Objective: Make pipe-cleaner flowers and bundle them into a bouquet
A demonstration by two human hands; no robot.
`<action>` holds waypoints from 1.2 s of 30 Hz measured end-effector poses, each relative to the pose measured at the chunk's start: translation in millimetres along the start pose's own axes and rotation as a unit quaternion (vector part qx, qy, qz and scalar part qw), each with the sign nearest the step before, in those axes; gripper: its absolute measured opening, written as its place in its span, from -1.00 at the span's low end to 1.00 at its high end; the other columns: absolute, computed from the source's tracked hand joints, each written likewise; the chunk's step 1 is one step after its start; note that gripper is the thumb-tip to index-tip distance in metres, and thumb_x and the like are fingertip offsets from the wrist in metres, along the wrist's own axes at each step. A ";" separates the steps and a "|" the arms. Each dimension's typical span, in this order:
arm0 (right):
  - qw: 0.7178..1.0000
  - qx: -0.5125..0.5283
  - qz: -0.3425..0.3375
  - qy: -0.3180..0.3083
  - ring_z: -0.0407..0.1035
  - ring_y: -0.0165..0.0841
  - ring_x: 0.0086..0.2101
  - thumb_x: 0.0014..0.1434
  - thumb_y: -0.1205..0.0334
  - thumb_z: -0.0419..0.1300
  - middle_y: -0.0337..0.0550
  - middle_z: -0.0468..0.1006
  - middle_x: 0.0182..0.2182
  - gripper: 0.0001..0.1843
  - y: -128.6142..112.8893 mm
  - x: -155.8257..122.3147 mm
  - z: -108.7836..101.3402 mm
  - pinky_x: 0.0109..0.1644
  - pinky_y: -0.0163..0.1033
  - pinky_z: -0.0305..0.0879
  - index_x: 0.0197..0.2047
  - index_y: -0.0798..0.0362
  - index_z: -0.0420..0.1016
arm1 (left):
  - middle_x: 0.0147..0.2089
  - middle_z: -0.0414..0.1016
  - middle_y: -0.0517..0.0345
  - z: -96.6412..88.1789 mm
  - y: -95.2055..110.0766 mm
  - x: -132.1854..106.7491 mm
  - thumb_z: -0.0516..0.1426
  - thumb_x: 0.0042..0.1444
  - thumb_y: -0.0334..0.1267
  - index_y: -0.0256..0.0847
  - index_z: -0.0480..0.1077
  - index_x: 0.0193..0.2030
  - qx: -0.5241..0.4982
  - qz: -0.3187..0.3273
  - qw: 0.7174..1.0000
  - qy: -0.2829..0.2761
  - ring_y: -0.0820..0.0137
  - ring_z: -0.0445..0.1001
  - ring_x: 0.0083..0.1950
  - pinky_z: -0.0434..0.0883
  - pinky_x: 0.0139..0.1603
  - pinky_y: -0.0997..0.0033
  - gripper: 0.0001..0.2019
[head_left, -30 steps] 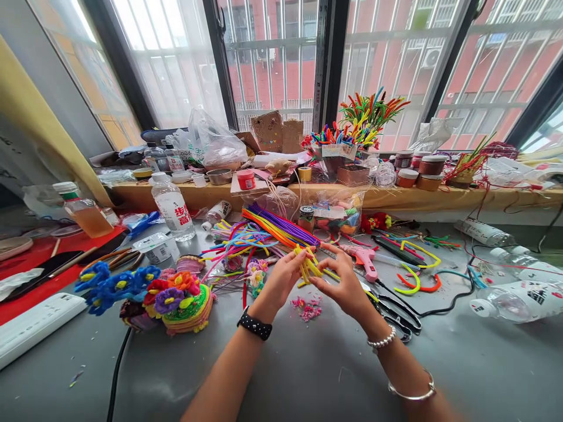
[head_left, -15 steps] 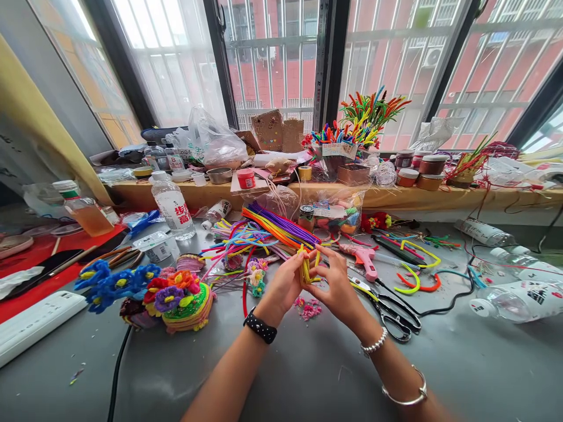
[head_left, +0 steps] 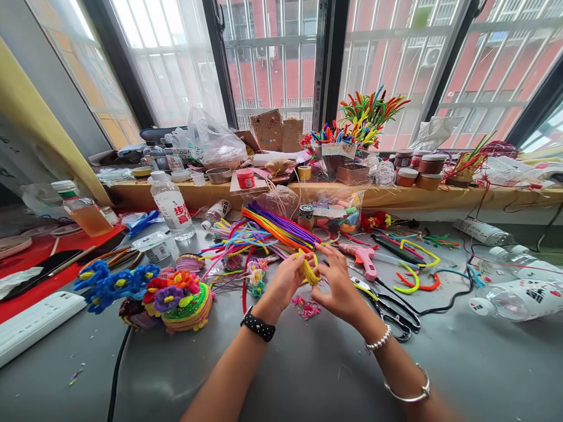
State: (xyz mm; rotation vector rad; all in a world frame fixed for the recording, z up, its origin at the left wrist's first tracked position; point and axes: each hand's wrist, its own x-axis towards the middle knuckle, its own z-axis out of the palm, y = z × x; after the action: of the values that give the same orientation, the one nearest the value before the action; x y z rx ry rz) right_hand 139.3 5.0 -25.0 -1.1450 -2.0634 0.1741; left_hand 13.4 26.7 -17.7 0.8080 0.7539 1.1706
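Note:
Between my hands is a yellow pipe cleaner (head_left: 311, 272) bent into a looped, coiled shape. My left hand (head_left: 284, 284) pinches its left side, fingers closed. My right hand (head_left: 338, 284) has curled fingers around the right side of the loop, thumb below it. Just beyond the hands lies a bundle of purple, orange and yellow pipe cleaners (head_left: 281, 227). Small pink clippings (head_left: 307, 308) lie on the table under the hands. To the right are black-handled scissors (head_left: 396, 313), partly behind my right wrist, and a pink glue gun (head_left: 366, 258).
Pipe-cleaner flowers (head_left: 169, 293) stand on the left near a white power strip (head_left: 39, 325). A water bottle (head_left: 172, 206) stands behind them. Plastic bottles (head_left: 519, 300) lie at the right, and a black cable (head_left: 457, 305) crosses there. A cluttered window ledge (head_left: 281, 190) runs along the back.
The yellow pipe cleaner has turned and now shows as a rounder loop. My right hand has shifted slightly, its fingers bent closer around the loop; my left hand still grips it.

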 end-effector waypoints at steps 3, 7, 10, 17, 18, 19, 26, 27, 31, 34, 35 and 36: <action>1.000 0.008 0.015 -0.006 -0.09 -0.15 0.07 -0.18 0.41 0.06 -0.03 0.14 0.05 -0.88 3.0 0.7 -5.4 0.09 0.01 -0.10 -0.47 0.07 0.33 | -0.22 0.39 0.03 -3.4 5.4 -0.1 0.05 -0.02 -0.30 -0.28 0.31 -0.28 0.182 0.116 0.973 0.078 0.35 0.36 -0.14 0.25 -0.08 0.32 -0.84; 0.999 0.022 0.022 -0.027 -0.08 -0.15 0.06 -0.18 0.42 0.05 0.01 0.15 0.03 -0.85 6.7 2.0 -9.6 0.10 -0.02 -0.10 -0.44 0.09 0.35 | -0.11 0.37 0.06 -1.5 18.0 -8.1 0.03 0.01 -0.26 -0.18 0.34 -0.19 0.473 0.292 0.831 -0.006 0.33 0.27 -0.02 0.12 0.05 0.29 -0.80; 0.998 0.047 0.023 -0.032 -0.07 -0.17 0.07 -0.17 0.42 0.05 0.00 0.16 0.02 -0.77 8.5 2.7 -11.3 0.10 -0.02 -0.11 -0.37 0.08 0.37 | -0.20 0.43 0.08 0.3 23.9 -14.0 -0.01 0.05 -0.23 -0.16 0.37 -0.20 0.571 0.280 0.764 -0.110 0.35 0.35 -0.14 0.23 -0.09 0.37 -0.78; 0.989 0.132 0.063 -0.017 0.04 -0.20 0.03 -0.12 0.40 0.05 -0.02 0.25 -0.04 -0.88 13.0 4.3 -13.6 0.04 -0.04 -0.04 -0.43 0.06 0.32 | -0.36 0.45 0.08 -5.5 22.9 -9.5 0.05 0.00 -0.22 -0.21 0.46 -0.27 0.562 0.273 0.773 -0.107 0.40 0.38 -0.34 0.28 -0.29 0.47 -0.78; 0.988 0.142 0.066 -0.011 0.05 -0.21 0.02 -0.11 0.39 0.05 -0.01 0.26 -0.05 -0.89 13.5 4.5 -13.6 0.04 -0.04 -0.03 -0.43 0.06 0.31 | -0.38 0.44 0.09 -5.7 22.8 -9.0 0.07 -0.03 -0.21 -0.21 0.47 -0.29 0.549 0.275 0.783 -0.100 0.41 0.37 -0.35 0.28 -0.31 0.48 -0.79; 0.986 0.152 0.069 -0.003 0.06 -0.21 0.01 -0.11 0.39 0.05 0.00 0.27 -0.05 -0.90 13.9 4.7 -13.5 0.03 -0.04 -0.02 -0.43 0.07 0.30 | -0.39 0.43 0.10 -5.6 22.8 -8.8 0.09 -0.05 -0.21 -0.21 0.47 -0.32 0.538 0.274 0.792 -0.096 0.42 0.36 -0.37 0.27 -0.32 0.48 -0.80; 0.973 0.216 0.075 0.035 0.14 -0.26 -0.03 -0.03 0.33 0.05 -0.04 0.29 -0.09 -0.90 11.6 5.0 -11.4 -0.01 -0.08 0.11 -0.35 0.05 0.24 | -0.48 0.41 0.17 -0.4 20.8 -9.0 0.17 -0.16 -0.24 -0.28 0.41 -0.43 0.378 0.109 0.916 -0.083 0.47 0.35 -0.45 0.27 -0.43 0.53 -0.84; 0.973 0.215 0.072 0.040 0.15 -0.27 -0.04 -0.02 0.32 0.05 -0.05 0.29 -0.10 -0.89 11.0 4.9 -11.0 -0.02 -0.09 0.13 -0.34 0.05 0.24 | -0.48 0.41 0.18 0.4 20.1 -8.6 0.18 -0.18 -0.24 -0.29 0.40 -0.43 0.351 0.087 0.928 -0.083 0.47 0.35 -0.45 0.27 -0.44 0.53 -0.84; 0.975 0.205 0.065 0.061 0.22 -0.29 -0.12 0.02 0.30 0.05 -0.06 0.32 -0.15 -0.80 10.0 4.3 -8.6 -0.11 -0.12 0.24 -0.21 0.05 0.24 | -0.52 0.37 0.24 3.1 17.7 -7.3 0.22 -0.26 -0.25 -0.29 0.33 -0.40 0.270 0.055 0.958 -0.082 0.50 0.35 -0.47 0.27 -0.47 0.54 -0.75; 0.974 0.189 0.076 0.103 0.29 -0.33 -0.26 0.03 0.26 0.07 -0.05 0.32 -0.19 -0.72 9.5 3.5 -6.6 -0.27 -0.20 0.33 -0.14 0.05 0.20 | -0.51 0.37 0.24 4.8 17.2 -7.7 0.24 -0.29 -0.24 -0.29 0.31 -0.39 0.240 0.031 0.966 -0.089 0.50 0.36 -0.46 0.29 -0.45 0.53 -0.70; 0.973 0.180 0.076 0.121 0.29 -0.34 -0.31 0.03 0.25 0.07 -0.06 0.32 -0.20 -0.72 9.1 3.2 -6.0 -0.32 -0.22 0.33 -0.14 0.05 0.20 | -0.49 0.37 0.24 5.4 17.2 -8.1 0.24 -0.30 -0.23 -0.29 0.30 -0.39 0.232 0.023 0.968 -0.091 0.50 0.37 -0.45 0.31 -0.43 0.52 -0.70; 0.974 0.169 0.075 0.134 0.29 -0.36 -0.34 0.03 0.24 0.08 -0.06 0.32 -0.22 -0.73 8.6 2.9 -5.5 -0.34 -0.23 0.33 -0.15 0.06 0.21 | -0.48 0.37 0.23 6.0 17.2 -8.6 0.25 -0.30 -0.23 -0.29 0.30 -0.39 0.224 0.017 0.970 -0.090 0.50 0.38 -0.44 0.32 -0.41 0.50 -0.69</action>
State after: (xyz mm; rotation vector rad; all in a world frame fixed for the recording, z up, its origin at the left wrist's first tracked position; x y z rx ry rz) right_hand 147.8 11.1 -23.3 -1.0471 -1.6362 0.4045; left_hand 8.3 20.7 0.8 1.2896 0.8684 0.9500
